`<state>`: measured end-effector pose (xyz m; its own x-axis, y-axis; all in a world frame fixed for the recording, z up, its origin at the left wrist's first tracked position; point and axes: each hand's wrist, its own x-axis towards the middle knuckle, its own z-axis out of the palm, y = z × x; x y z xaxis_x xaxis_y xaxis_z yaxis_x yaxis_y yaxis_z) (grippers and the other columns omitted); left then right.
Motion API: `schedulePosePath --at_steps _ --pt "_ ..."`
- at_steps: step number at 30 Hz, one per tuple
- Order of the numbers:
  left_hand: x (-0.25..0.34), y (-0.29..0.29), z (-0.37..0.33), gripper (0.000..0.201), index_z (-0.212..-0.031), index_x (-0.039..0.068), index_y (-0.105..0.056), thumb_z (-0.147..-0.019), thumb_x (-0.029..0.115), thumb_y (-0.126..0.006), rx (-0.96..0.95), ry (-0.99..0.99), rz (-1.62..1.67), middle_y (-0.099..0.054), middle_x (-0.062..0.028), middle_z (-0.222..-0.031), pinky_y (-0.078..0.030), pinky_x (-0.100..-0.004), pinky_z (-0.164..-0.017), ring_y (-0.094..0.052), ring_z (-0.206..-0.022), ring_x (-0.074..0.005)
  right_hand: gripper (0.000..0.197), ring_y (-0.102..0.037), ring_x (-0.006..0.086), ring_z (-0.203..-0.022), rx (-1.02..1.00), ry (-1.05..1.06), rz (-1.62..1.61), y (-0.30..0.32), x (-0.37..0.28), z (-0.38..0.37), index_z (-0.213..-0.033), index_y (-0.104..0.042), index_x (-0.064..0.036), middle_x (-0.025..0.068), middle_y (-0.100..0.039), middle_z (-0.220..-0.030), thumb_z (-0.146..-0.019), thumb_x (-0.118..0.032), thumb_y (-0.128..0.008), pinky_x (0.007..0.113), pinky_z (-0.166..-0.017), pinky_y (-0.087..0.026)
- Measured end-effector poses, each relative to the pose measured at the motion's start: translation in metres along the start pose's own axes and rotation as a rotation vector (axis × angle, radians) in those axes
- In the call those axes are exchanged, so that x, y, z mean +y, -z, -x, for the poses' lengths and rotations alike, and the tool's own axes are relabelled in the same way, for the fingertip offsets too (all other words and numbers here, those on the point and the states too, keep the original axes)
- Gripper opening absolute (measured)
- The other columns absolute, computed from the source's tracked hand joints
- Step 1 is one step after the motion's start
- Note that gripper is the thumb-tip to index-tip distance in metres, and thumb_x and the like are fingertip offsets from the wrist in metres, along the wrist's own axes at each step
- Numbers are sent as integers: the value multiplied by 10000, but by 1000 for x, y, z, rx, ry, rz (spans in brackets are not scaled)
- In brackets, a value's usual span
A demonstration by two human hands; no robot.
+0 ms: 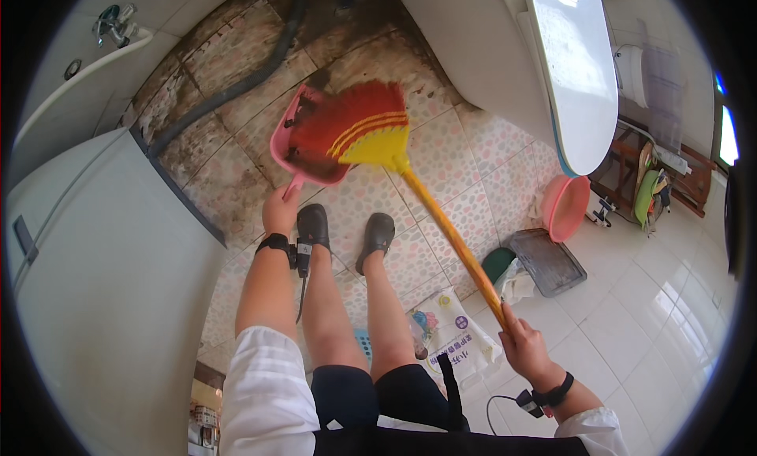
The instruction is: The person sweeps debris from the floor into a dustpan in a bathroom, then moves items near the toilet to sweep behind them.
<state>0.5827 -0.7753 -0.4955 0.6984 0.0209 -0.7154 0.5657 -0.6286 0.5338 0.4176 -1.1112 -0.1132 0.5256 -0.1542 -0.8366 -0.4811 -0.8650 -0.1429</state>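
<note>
My left hand (280, 211) is closed round the short handle of a pink dustpan (277, 145) on the tiled floor. Dark dirt shows inside the pan. In my right hand (523, 342) is the end of a long orange-brown broom handle, held out to the right of my legs. The broom (378, 145) has a yellow head and red bristles. Those bristles lie across the dustpan's opening and hide much of its inside.
Dirt streaks the floor tiles (225, 172) around a grey hose (236, 89). A white appliance (110, 298) stands left. On the right are a white lidded appliance (576, 78), a pink basin (564, 208), a grey tray (550, 261) and a white printed bag (457, 334).
</note>
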Motion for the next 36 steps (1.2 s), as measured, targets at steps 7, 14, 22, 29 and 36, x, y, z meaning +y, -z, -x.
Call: schedulePosePath --at_steps 7,14,22,29,36 --pt "-15 8 13 354 -819 44 -633 -805 395 -588 93 32 -109 -606 -175 -766 -435 -415 -632 -568 -733 -371 606 -575 409 -665 257 126 -27 3 5 -97 -1367 -330 -53 238 -575 -801 -799 -28 -539 444 -605 -477" --pt "-20 12 -1 347 -818 59 -638 -801 401 -581 95 51 -186 -609 -179 -760 -436 -426 -621 -568 -731 -381 589 -579 401 -667 56 45 -37 -19 10 -55 -1361 -347 -64 224 -577 -789 -807 -53 -548 437 -618 -481" --pt "13 28 0 336 -846 80 -663 -781 402 -592 82 -22 -242 -626 -164 -758 -455 -418 -634 -590 -739 -366 589 -594 288 -589 125 68 -191 -11 19 20 -1361 -350 -46 168 -595 -771 -811 -29 -561 358 -582 -486" --pt "15 44 5 336 -823 86 -665 -773 412 -600 34 -92 -431 -628 -154 -750 -457 -423 -621 -593 -733 -363 559 -471 72 -467 33 -422 -633 -8 -8 -13 -1421 -250 -103 -18 -479 -626 -905 -93 -463 231 -435 -431" --pt "10 32 -1 349 -799 101 -657 -785 437 -562 65 -62 -460 -633 -144 -781 -459 -440 -642 -591 -766 -365 595 -626 360 -765 -22 25 -362 -49 -21 10 -1351 -344 -16 236 -612 -866 -806 -47 -583 361 -687 -490"
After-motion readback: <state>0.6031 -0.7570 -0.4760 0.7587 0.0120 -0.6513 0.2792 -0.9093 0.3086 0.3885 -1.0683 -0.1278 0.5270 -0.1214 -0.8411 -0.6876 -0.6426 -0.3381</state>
